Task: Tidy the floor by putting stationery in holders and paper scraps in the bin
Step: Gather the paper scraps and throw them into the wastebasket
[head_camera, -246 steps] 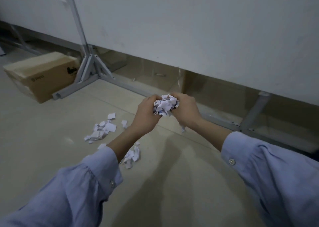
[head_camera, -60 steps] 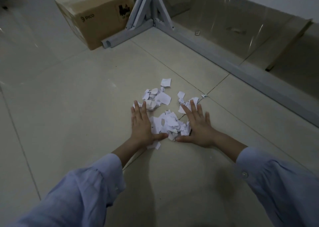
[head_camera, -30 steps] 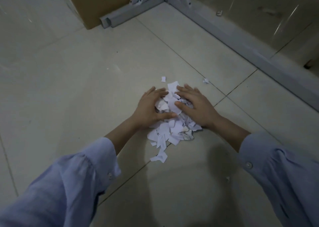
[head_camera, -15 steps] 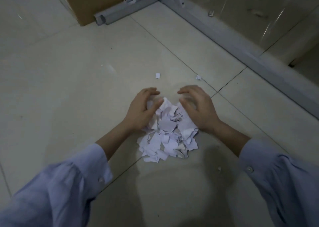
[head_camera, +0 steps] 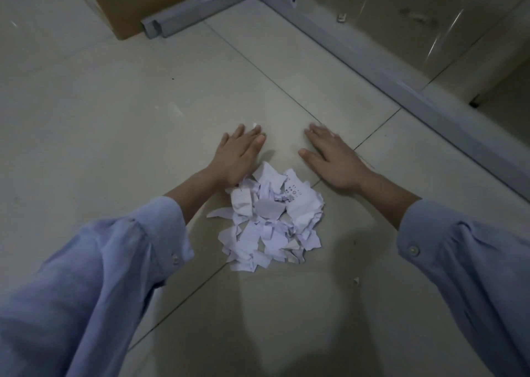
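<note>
- Writing: one scrap near the top right of the pile of paper scraps [head_camera: 272, 216] carries small dark printed marks; they are too small to read. The cardboard box [head_camera: 134, 1] shows no legible label.
- Pile: it lies on the tiled floor [head_camera: 114, 118]. Its long axis runs from my body toward the metal frame [head_camera: 344, 49].
- My left hand [head_camera: 238, 156]: flat on the floor, palm down, fingers together and extended, holding nothing. Its heel touches the far-left edge of the pile.
- My right hand [head_camera: 332, 161]: flat, palm down, fingers extended, empty, just beyond the far-right edge of the pile.
- A single white scrap [head_camera: 254, 125] shows at my left fingertips, beyond the pile.
- A small fragment [head_camera: 356, 281] lies right of the pile, on my side.
</note>
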The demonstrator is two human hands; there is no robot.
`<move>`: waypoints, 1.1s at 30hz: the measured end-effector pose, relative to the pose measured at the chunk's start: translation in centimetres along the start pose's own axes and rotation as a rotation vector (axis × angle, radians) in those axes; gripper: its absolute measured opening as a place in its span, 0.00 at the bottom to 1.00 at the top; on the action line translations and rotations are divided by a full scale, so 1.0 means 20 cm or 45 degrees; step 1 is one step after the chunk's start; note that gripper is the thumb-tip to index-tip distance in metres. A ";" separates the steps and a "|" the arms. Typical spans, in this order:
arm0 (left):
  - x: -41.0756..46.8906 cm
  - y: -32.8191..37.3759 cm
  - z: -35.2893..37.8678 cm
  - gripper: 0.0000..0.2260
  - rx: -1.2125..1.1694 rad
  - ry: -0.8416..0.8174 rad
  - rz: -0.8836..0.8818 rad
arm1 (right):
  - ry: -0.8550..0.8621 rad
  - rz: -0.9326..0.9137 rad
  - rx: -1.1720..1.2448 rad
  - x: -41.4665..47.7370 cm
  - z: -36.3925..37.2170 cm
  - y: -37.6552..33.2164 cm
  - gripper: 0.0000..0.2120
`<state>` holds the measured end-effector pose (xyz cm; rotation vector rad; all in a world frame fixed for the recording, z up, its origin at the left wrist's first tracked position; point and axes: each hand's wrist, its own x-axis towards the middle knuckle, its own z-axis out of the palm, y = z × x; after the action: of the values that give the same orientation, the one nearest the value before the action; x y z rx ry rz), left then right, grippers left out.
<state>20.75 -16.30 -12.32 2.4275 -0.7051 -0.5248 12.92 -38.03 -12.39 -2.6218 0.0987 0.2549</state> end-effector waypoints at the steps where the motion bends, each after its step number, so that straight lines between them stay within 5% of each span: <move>1: -0.02 0.00 -0.01 0.27 -0.052 -0.008 0.019 | -0.004 -0.047 0.024 -0.02 0.01 0.00 0.29; 6: -0.15 -0.03 -0.05 0.22 -0.190 -0.088 0.058 | -0.055 -0.202 0.188 -0.14 0.08 -0.05 0.28; 10: -0.26 -0.04 -0.05 0.38 -0.197 -0.184 0.092 | -0.102 -0.228 0.296 -0.24 0.09 -0.10 0.29; 19: -0.48 -0.06 0.00 0.64 0.035 -0.298 0.260 | -0.390 -0.378 0.101 -0.46 0.04 -0.18 0.58; 33: -0.62 -0.14 0.07 0.69 0.357 -0.286 0.284 | -0.350 -0.351 -0.128 -0.58 0.11 -0.12 0.69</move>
<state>11.38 -7.71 -12.44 2.5214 -1.2005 -0.6497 1.48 -34.57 -10.84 -2.6302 -0.3751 0.5288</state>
